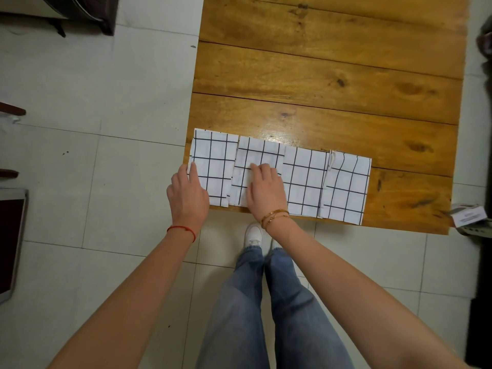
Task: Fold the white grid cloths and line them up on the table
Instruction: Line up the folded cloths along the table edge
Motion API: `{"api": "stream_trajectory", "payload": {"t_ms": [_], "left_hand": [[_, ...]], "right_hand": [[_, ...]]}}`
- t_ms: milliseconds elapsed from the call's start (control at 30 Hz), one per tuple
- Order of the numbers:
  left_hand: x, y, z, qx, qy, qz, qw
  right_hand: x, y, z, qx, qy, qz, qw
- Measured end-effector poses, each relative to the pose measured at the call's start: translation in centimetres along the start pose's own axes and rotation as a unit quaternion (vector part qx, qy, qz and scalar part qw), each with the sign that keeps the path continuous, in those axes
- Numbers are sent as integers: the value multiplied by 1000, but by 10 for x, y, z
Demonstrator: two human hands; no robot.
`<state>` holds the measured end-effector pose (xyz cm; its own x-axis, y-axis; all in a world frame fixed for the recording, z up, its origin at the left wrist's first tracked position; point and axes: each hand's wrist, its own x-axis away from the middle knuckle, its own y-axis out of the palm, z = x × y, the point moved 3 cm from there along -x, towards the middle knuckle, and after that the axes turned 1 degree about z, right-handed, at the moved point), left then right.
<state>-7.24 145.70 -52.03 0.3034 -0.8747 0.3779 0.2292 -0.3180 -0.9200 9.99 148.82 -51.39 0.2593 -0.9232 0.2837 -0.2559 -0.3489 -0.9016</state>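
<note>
Four folded cloths (303,179) lie in a touching row along the tabletop (332,75) near edge, bare wood beyond. Left hand (187,194) rests flat, fingers straight, on the leftmost cloth's outer edge, hiding its corner. Right hand (265,191) presses flat on the second cloth, covering its lower part.

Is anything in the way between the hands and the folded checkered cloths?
No. The left hand rests flat on the leftmost cloth at the table corner, and the right hand lies flat on the second cloth. Both already touch the cloths, with nothing between.
</note>
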Motion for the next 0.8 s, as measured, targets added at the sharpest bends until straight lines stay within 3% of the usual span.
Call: {"api": "stream_trajectory", "payload": {"t_ms": [100,267,500,800], "left_hand": [[9,0,13,2,44,10,999],[24,16,43,10,107,-34,994],[22,12,21,50,-37,-11,998],[15,14,3,17,-27,-40,999]], "right_hand": [[13,-6,25,-6,77,58,995],[27,-1,51,8,123,3,992],[29,5,51,-2,101,-30,994],[26,6,53,-9,105,-37,994]]}}
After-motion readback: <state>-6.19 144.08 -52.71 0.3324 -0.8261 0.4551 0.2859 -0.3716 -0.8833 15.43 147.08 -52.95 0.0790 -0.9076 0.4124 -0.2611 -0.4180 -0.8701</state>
